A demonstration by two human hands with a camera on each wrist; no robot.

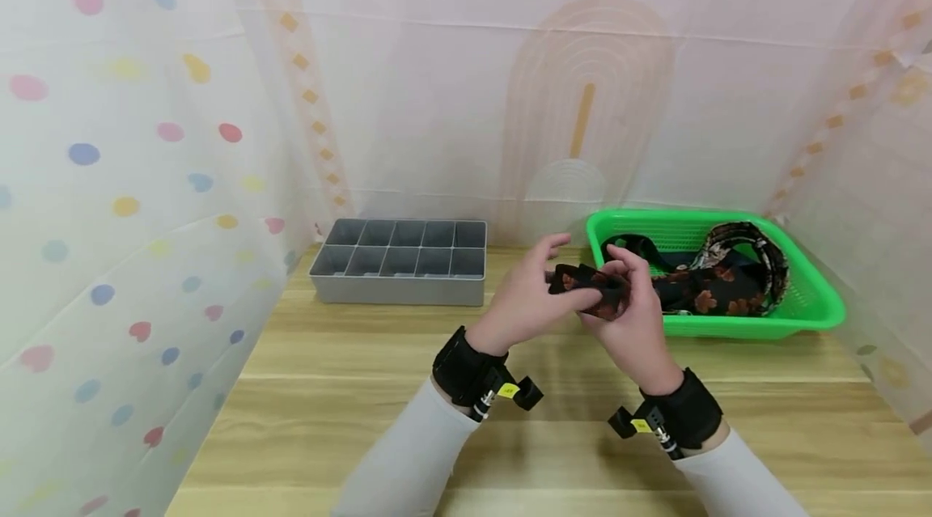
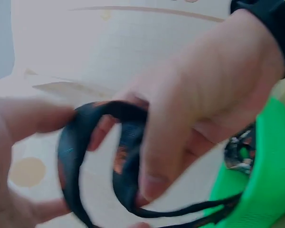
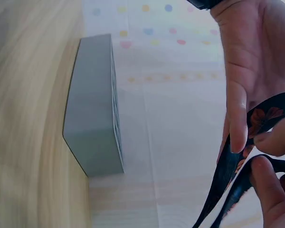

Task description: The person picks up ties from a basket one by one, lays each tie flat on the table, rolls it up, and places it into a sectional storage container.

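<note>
Both hands, left (image 1: 526, 290) and right (image 1: 632, 308), pinch a floral tie (image 1: 593, 288) above the table (image 1: 349, 387): light, limp, likely slippery; best taken near the fold.

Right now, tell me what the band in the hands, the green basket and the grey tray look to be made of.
Band: soft woven fabric, matte, dark floral print; it bends limply. Green basket: probably moulded plastic, slightly glossy, perforated mesh walls. Grey tray: likely rigid matte plastic, with thin straight dividers.

A grey divided tray (image 1: 399, 261) sits on the wooden table (image 1: 335, 404).
</note>
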